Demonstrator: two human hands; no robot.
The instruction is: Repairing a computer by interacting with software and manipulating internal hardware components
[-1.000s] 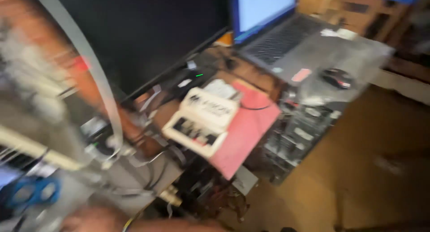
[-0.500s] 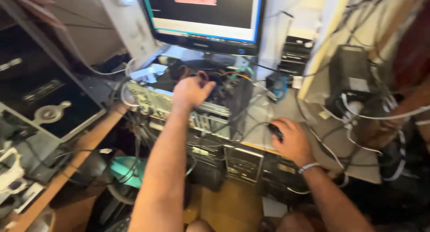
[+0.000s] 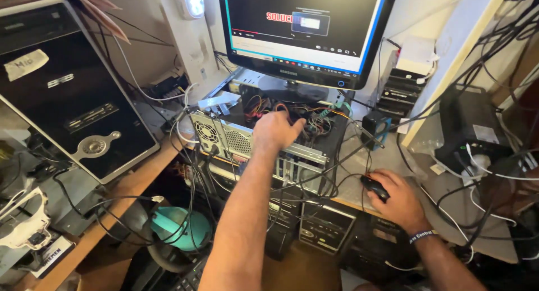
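The left hand (image 3: pixel 275 131), fingers curled, reaches into wiring inside an open computer case (image 3: pixel 264 142) below the monitor (image 3: pixel 303 32). Right of the case, the right hand (image 3: pixel 396 198) cups a black mouse (image 3: pixel 373 187).

Cluttered wooden desk (image 3: pixel 120 190), pale wall (image 3: pixel 151 30), glowing monitor (image 3: pixel 303 30), black tower case (image 3: pixel 67 94) at left.

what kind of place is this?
Probably a computer repair bench or home workshop. The left hand reaches into an open computer case full of wiring, the right hand rests on a mouse, and a black tower PC sits among tangled cables.
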